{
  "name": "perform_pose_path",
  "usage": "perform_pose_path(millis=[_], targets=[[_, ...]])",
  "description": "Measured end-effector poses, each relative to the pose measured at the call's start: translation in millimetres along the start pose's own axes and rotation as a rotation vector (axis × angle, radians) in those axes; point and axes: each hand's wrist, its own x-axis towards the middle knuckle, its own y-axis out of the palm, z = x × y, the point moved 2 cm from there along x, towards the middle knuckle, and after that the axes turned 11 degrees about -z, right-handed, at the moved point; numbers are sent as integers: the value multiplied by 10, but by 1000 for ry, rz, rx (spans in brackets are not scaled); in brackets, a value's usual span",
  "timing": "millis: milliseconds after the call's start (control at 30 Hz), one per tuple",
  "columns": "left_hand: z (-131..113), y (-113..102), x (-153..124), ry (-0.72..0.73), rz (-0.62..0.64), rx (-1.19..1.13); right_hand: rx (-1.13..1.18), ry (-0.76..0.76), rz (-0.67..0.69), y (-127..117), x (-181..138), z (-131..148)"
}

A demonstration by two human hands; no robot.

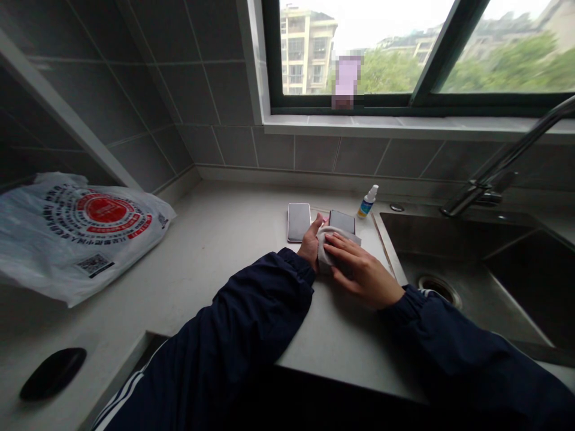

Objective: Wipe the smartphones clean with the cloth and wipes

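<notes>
A light grey cloth (327, 238) is bunched between my two hands above the counter. My left hand (309, 246) is closed at the cloth's left side, thumb up, its other fingers hidden underneath. Bent over the top of the cloth, my right hand (362, 272) presses it with its fingers together. A flat grey edge shows beyond the right fingertips; what lies under the cloth is hidden. Just behind my hands is a dark-screened phone (342, 220), partly covered. Another phone (299, 222) lies flat to the left. A small pink bit shows between them, too covered to name.
A small spray bottle (368, 202) with a blue and yellow label stands behind, near the steel sink (449, 251) and tap (471, 191). On the left of the counter (233, 221) are a white plastic bag (103, 233) and a black oval object (54, 374). A window (395, 66) is above.
</notes>
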Motion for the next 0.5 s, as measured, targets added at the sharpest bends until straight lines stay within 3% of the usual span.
perform_pose_path(millis=[500], targets=[[-1,32,-31,23,-26,9,-21,-12,-8,2,0,15]])
